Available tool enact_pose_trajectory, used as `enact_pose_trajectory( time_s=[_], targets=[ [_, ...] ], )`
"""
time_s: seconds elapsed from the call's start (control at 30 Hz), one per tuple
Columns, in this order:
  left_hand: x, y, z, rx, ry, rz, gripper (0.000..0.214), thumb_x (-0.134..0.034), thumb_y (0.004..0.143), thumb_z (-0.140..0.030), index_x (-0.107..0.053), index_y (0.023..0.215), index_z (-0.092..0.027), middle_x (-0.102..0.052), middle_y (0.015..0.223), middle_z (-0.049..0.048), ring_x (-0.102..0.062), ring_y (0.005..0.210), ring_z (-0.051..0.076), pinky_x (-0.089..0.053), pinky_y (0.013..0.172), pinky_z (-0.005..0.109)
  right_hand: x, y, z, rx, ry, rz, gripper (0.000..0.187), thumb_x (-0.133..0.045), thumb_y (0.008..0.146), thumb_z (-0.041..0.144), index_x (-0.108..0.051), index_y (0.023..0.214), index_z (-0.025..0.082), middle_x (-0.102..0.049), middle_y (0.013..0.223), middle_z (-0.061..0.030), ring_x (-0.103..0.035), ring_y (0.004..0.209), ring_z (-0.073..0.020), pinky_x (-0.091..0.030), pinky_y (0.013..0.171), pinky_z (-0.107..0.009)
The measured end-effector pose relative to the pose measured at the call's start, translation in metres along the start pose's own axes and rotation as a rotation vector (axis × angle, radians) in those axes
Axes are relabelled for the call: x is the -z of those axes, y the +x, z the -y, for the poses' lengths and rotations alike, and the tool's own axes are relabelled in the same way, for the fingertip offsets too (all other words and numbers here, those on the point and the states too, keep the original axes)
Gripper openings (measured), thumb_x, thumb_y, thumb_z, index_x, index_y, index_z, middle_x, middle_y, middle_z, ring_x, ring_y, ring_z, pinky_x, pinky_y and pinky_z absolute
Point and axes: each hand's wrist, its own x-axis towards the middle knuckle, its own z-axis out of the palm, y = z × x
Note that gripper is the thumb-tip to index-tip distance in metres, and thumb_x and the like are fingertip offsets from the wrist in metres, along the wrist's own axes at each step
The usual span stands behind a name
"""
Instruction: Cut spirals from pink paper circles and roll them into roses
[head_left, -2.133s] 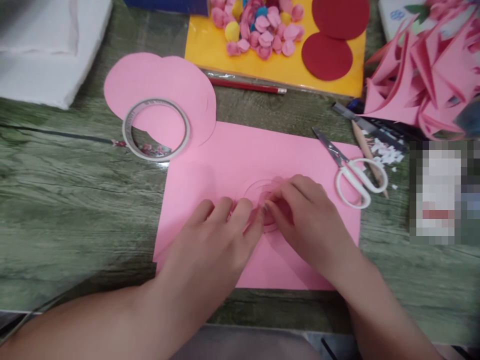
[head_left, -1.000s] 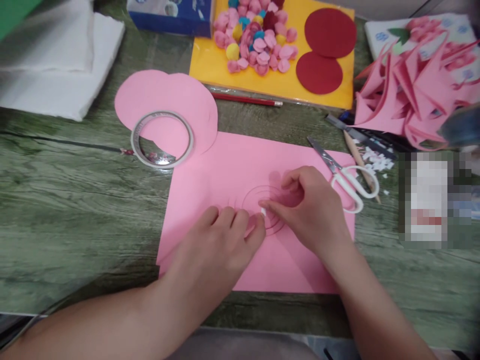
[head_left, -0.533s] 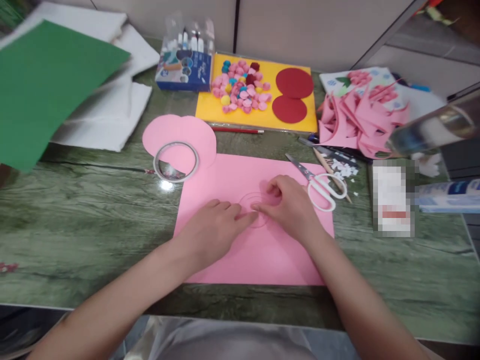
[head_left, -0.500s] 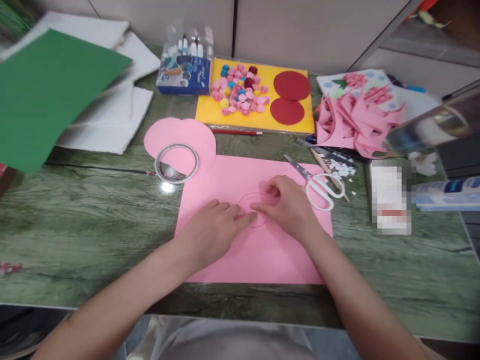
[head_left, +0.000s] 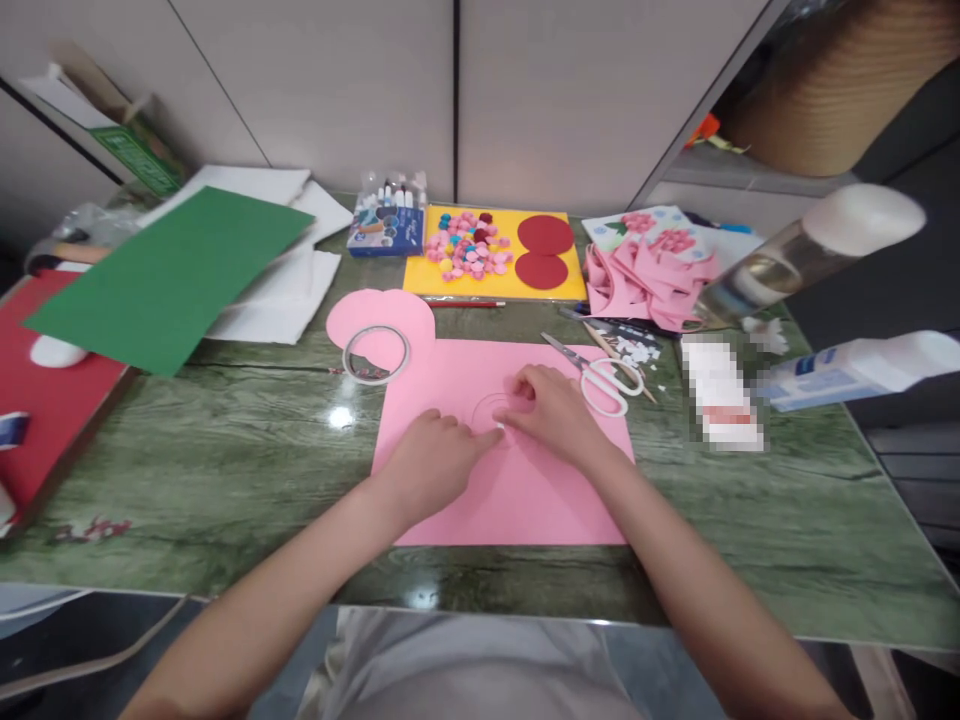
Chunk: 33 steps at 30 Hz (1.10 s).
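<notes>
A pink sheet (head_left: 517, 510) lies flat on the table, with faint rings drawn near its middle. My left hand (head_left: 435, 460) rests on the sheet, fingers curled and one digit pointing at the rings. At that digit's tip is a tiny white spot (head_left: 500, 427), too small to name. From the other side my right hand (head_left: 555, 415) reaches over the rings, thumb stretched towards the spot and fingers bent in. What either hand pinches is hidden. White-handled scissors (head_left: 611, 385) lie just right of my right hand.
A tape roll (head_left: 345, 355) lies partly on a pink rounded cutout (head_left: 381, 308). Behind are a yellow pack (head_left: 495, 293) with small coloured pieces and red ovals, a marker box (head_left: 386, 230) and pink scraps (head_left: 645, 280). Green card (head_left: 172, 280) lies left; two bottles (head_left: 847, 370) stand right.
My view has tilted up and taken in more of the table and wall. Both hands stay over the rings, nearly unmoved on the pink sheet.
</notes>
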Motion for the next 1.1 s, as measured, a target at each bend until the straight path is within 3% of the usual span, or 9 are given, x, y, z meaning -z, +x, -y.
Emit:
enact_pose_trajectory(
  time_s=[0.43, 0.57, 0.63, 0.73, 0.87, 1.1],
  targets=[
    [-0.005, 0.001, 0.005, -0.041, -0.025, -0.053, 0.045, -0.038, 0.075, -0.009, -0.049, 0.115, -0.029, -0.065, 0.070, 0.0032, -0.060, 0.066, 0.019, -0.034, 0.064, 0.032, -0.004, -0.003, 0.001, -0.010, -0.031, -0.040, 0.033, -0.067, 0.063, 0.042, -0.050, 0.083, 0.021, -0.058, 0.086, -0.0020, -0.050, 0.084, -0.0209, -0.031, 0.068, -0.030],
    [-0.007, 0.009, 0.013, -0.120, -0.168, -0.158, 0.029, -0.041, 0.076, -0.013, -0.058, 0.097, -0.024, -0.063, 0.078, 0.0032, -0.057, 0.078, 0.019, -0.037, 0.070, 0.031, -0.004, -0.005, 0.002, 0.006, -0.020, -0.046, 0.027, -0.064, 0.068, 0.040, -0.051, 0.084, 0.021, -0.058, 0.086, -0.0029, -0.050, 0.083, -0.0201, -0.031, 0.068, -0.030],
    [-0.010, 0.016, 0.019, -0.043, -0.299, -0.292, 0.021, -0.043, 0.076, -0.014, -0.059, 0.087, -0.020, -0.060, 0.085, 0.0040, -0.054, 0.084, 0.017, -0.039, 0.072, 0.028, -0.003, -0.006, 0.002, 0.018, -0.013, -0.046, 0.027, -0.063, 0.069, 0.039, -0.052, 0.084, 0.021, -0.058, 0.085, -0.0030, -0.050, 0.083, -0.0195, -0.031, 0.069, -0.029],
    [-0.018, 0.028, 0.029, 0.242, -0.379, -0.508, 0.019, -0.046, 0.078, -0.021, -0.055, 0.093, -0.016, -0.055, 0.091, 0.0065, -0.052, 0.087, 0.017, -0.041, 0.075, 0.030, -0.002, -0.006, 0.001, 0.027, -0.013, -0.042, 0.031, -0.067, 0.065, 0.040, -0.052, 0.085, 0.021, -0.058, 0.085, -0.0020, -0.050, 0.083, -0.0194, -0.031, 0.070, -0.030],
    [-0.028, 0.037, 0.035, 0.256, -0.389, -0.508, 0.016, -0.055, 0.074, -0.028, -0.058, 0.085, -0.016, -0.053, 0.088, 0.0060, -0.050, 0.090, 0.019, -0.041, 0.081, 0.034, -0.003, -0.006, 0.000, 0.032, -0.004, -0.045, 0.032, -0.068, 0.065, 0.040, -0.052, 0.085, 0.021, -0.058, 0.085, -0.0020, -0.050, 0.083, -0.0197, -0.031, 0.069, -0.029],
    [-0.030, 0.036, 0.033, 0.256, -0.446, -0.475, 0.013, -0.053, 0.075, -0.024, -0.058, 0.084, -0.016, -0.054, 0.086, 0.0053, -0.051, 0.086, 0.018, -0.042, 0.080, 0.033, -0.003, -0.007, 0.000, 0.017, 0.003, -0.058, 0.035, -0.068, 0.064, 0.042, -0.052, 0.086, 0.020, -0.059, 0.086, -0.0024, -0.051, 0.083, -0.0195, -0.031, 0.068, -0.029]
  ],
)
